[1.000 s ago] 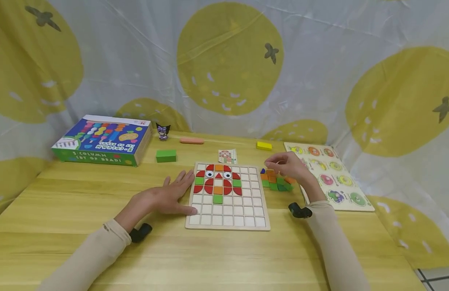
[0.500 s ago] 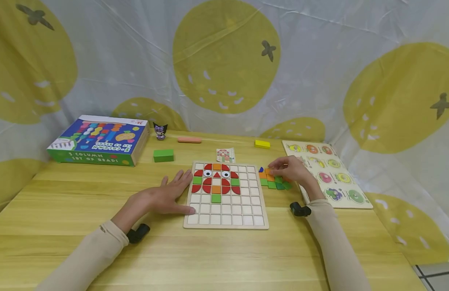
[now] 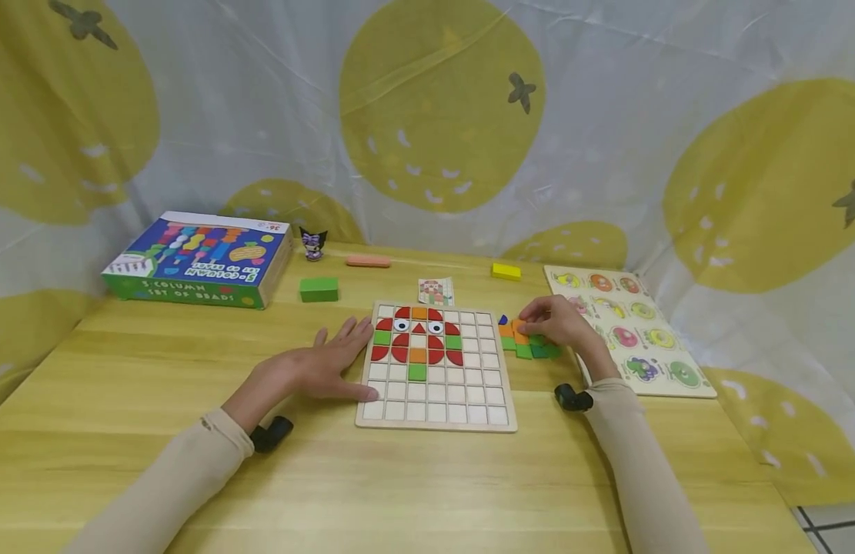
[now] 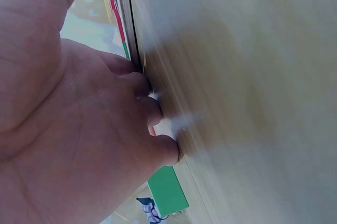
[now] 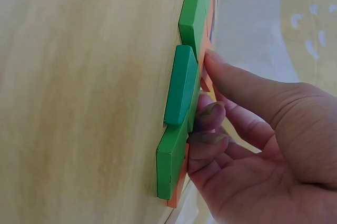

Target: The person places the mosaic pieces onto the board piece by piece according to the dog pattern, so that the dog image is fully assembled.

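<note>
My left hand (image 3: 323, 369) lies spread at the left edge of a wooden grid board (image 3: 435, 413), its thumb over the lower left edge. In the left wrist view its fingertips (image 4: 167, 150) rest on the tabletop beside the board. Red, orange and green tiles with two eye tiles (image 3: 435, 327) form a face in the upper left cells. My right hand (image 3: 559, 319) is over a pile of small wooden tiles right of the board. Its thumb and fingers pinch an orange tile (image 5: 207, 79), with green tiles (image 5: 172, 161) and a teal tile (image 5: 180, 84) close by.
Behind the board are a small pattern card (image 3: 435, 291), a green block (image 3: 319, 290), a pink stick (image 3: 368, 261) and a yellow block (image 3: 506, 271). A bead-set box (image 3: 192, 261) and a figurine (image 3: 314, 244) stand back left. A fruit puzzle board (image 3: 666, 381) lies right.
My right hand has come down onto the tile pile, and its thumb and fingers have closed on an orange tile. My left hand stays at the board's edge. The head view shifts slightly.
</note>
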Motion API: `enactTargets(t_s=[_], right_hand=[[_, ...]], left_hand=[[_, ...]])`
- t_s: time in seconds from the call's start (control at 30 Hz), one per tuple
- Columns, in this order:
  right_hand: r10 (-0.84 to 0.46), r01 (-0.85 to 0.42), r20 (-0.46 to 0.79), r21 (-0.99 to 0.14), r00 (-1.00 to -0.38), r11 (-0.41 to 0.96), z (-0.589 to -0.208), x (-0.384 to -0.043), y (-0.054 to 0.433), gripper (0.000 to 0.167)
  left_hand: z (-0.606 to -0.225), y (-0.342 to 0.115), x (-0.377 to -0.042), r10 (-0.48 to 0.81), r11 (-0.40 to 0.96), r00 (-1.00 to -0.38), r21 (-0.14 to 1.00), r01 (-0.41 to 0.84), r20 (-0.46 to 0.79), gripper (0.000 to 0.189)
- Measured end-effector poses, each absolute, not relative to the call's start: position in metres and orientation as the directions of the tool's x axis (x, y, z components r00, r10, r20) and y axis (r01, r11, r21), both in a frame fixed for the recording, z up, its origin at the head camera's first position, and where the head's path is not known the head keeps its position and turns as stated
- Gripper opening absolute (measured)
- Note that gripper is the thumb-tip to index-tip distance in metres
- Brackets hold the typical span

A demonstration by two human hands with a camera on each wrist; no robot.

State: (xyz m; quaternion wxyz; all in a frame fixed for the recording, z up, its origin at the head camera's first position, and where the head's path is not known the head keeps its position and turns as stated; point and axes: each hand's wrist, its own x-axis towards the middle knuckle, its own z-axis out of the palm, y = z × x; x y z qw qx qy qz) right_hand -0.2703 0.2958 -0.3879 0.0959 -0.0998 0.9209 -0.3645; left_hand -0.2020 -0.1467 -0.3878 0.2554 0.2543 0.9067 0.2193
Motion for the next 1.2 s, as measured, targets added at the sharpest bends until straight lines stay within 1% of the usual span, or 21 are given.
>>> enactTargets(t_s=[0.17,0.4,0.53,0.77,1.0,1.1,1.2], right_hand=[[-0.257,-0.122,-0.092,-0.697,-0.962,0.706,-0.39,-0.271,0.298,0.02],[-0.257,-0.124,-0.087,-0.702,-0.963,0.701,-0.39,-0.271,0.296,0.016],[-0.266,-0.131,-0.085,-0.704,-0.96,0.698,-0.389,-0.27,0.294,0.015],[-0.253,-0.166,-0.027,-0.687,-0.967,0.708,-0.377,-0.267,0.293,0.011],[-0.253,-0.117,-0.074,-0.737,-0.965,0.665,-0.373,-0.266,0.293,0.016],[-0.28,-0.108,-0.095,-0.77,-0.955,0.629,-0.371,-0.265,0.29,0.017],[-0.333,-0.099,-0.118,-0.818,-0.935,0.566,-0.367,-0.263,0.286,0.019]], left_hand=[[-0.401,-0.149,-0.209,0.572,0.773,-0.745,0.528,0.352,-0.342,0.134],[-0.392,-0.151,-0.202,0.609,0.726,-0.729,0.59,0.353,-0.313,0.126],[-0.394,-0.151,-0.203,0.603,0.734,-0.732,0.582,0.351,-0.319,0.125],[-0.397,-0.15,-0.206,0.601,0.736,-0.735,0.576,0.356,-0.313,0.127],[-0.409,-0.151,-0.212,0.579,0.768,-0.746,0.529,0.362,-0.329,0.134],[-0.408,-0.151,-0.211,0.576,0.769,-0.747,0.53,0.358,-0.331,0.132],[-0.404,-0.151,-0.209,0.593,0.748,-0.74,0.557,0.361,-0.316,0.128]])
